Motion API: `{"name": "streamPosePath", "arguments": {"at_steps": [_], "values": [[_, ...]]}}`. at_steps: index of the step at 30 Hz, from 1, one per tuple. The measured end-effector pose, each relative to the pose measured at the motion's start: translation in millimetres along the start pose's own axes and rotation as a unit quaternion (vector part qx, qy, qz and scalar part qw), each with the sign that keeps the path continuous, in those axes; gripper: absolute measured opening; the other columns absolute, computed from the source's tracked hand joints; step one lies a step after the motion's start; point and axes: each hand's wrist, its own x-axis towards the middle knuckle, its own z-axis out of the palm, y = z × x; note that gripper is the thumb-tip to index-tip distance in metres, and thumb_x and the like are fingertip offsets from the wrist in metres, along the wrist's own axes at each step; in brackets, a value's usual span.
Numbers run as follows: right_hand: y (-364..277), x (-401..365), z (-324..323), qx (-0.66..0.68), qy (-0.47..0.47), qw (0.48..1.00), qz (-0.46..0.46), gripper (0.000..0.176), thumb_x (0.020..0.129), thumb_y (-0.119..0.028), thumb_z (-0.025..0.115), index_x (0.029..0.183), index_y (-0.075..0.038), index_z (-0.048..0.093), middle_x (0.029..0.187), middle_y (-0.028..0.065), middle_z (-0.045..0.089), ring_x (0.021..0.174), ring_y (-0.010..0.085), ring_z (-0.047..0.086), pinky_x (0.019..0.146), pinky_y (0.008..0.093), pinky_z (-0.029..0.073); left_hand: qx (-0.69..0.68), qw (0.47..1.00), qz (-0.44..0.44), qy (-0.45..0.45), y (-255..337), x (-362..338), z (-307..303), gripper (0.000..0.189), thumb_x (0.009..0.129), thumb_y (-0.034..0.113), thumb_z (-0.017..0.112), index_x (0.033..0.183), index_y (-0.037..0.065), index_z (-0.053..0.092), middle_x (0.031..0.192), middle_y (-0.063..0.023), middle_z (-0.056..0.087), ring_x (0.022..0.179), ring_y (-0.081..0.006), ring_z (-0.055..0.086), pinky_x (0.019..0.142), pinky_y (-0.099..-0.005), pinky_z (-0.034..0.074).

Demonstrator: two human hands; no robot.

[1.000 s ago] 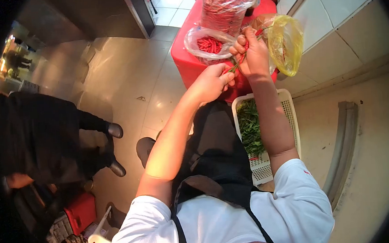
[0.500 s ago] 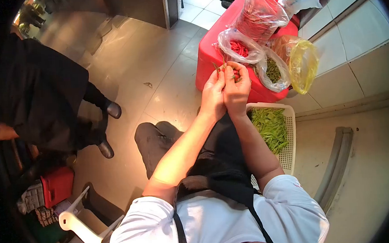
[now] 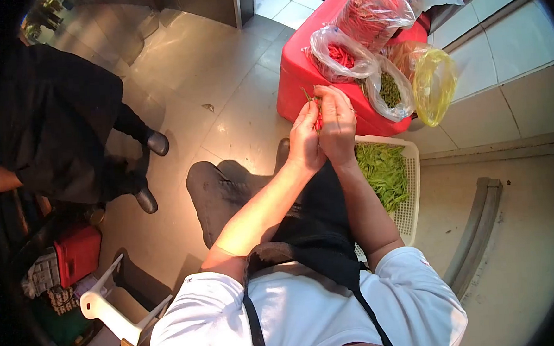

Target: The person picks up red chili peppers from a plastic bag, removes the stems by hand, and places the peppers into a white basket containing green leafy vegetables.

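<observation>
My left hand (image 3: 304, 136) and my right hand (image 3: 337, 123) are pressed together in front of the red stool. Between them show red chili peppers (image 3: 318, 117), with thin green stems poking up past my left thumb. My right fingers lie over the chilies and hide most of them. Just beyond my hands, an open clear bag (image 3: 372, 67) holds bright red chilies (image 3: 341, 56). Beside it, another open bag (image 3: 402, 109) contains small green stems (image 3: 389, 93).
A large clear bag of chilies (image 3: 374, 16) and a yellow bag (image 3: 435, 87) also rest on the red stool (image 3: 293, 77). Below it, a white basket (image 3: 411, 193) holds long green vegetables (image 3: 383, 174). A person in black (image 3: 64, 116) is at the left, near a white chair (image 3: 104, 310).
My right fingers have straightened and closed over the chilies, which showed in my right palm before. The hands have come slightly nearer to me relative to the bags.
</observation>
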Motion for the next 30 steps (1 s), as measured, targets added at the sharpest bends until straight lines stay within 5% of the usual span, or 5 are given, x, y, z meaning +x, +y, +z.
{"name": "streamPosePath", "arguments": {"at_steps": [5, 11, 17, 24, 30], "values": [[4.0, 0.4, 1.6, -0.168, -0.017, 0.984, -0.059, 0.025, 0.092, -0.015, 0.053, 0.107, 0.002, 0.062, 0.112, 0.0177, 0.064, 0.109, 0.0327, 0.058, 0.096, 0.0415, 0.043, -0.001, 0.998, -0.011, 0.066, -2.8, -13.2, 8.5, 0.027, 0.103, 0.024, 0.043, 0.123, 0.009, 0.052, 0.116, -0.006, 0.059, 0.106, -0.0159, 0.057, 0.092, -0.03, 0.047], [-2.3, 1.3, -7.6, 0.063, -0.111, 0.991, 0.034, 0.043, 0.093, -0.018, 0.061, 0.128, 0.004, 0.05, 0.125, 0.0172, 0.059, 0.117, 0.0237, 0.055, 0.099, 0.0368, 0.043, -0.007, 0.989, -0.061, 0.132, 5.3, -10.0, -15.9, 0.026, 0.101, 0.024, 0.045, 0.122, 0.011, 0.054, 0.115, -0.0039, 0.06, 0.105, -0.0169, 0.059, 0.09, -0.0309, 0.048], [10.8, 7.6, -29.7, 0.216, -0.262, 0.933, 0.119, 0.049, 0.102, -0.029, 0.045, 0.137, 0.005, 0.041, 0.135, 0.0182, 0.052, 0.123, 0.0223, 0.051, 0.105, 0.035, 0.039, -0.05, 0.975, -0.141, 0.164, 22.6, -11.0, -4.7, 0.025, 0.102, 0.027, 0.045, 0.117, 0.009, 0.055, 0.107, -0.0086, 0.063, 0.097, -0.0222, 0.062, 0.082, -0.0368, 0.054], [11.7, 20.7, -43.4, 0.379, -0.174, 0.889, 0.191, 0.052, 0.105, -0.034, 0.034, 0.138, 0.006, 0.04, 0.137, 0.0217, 0.049, 0.127, 0.0239, 0.047, 0.108, 0.033, 0.035, -0.076, 0.973, -0.175, 0.134, 29.2, -7.7, 5.1, 0.031, 0.102, 0.028, 0.043, 0.119, 0.004, 0.051, 0.108, -0.0153, 0.062, 0.097, -0.0287, 0.061, 0.082, -0.0379, 0.055], [26.0, 33.1, -73.8, 0.55, -0.124, 0.799, 0.211, 0.09, 0.094, -0.068, 0.017, 0.138, 0.008, 0.038, 0.139, 0.0268, 0.045, 0.131, 0.0363, 0.044, 0.111, 0.0461, 0.033, -0.073, 0.975, -0.187, 0.092, 26.9, -1.1, 9.5, 0.034, 0.102, 0.028, 0.043, 0.116, 0.0, 0.054, 0.108, -0.0151, 0.062, 0.099, -0.0285, 0.06, 0.084, -0.0375, 0.054]]}}
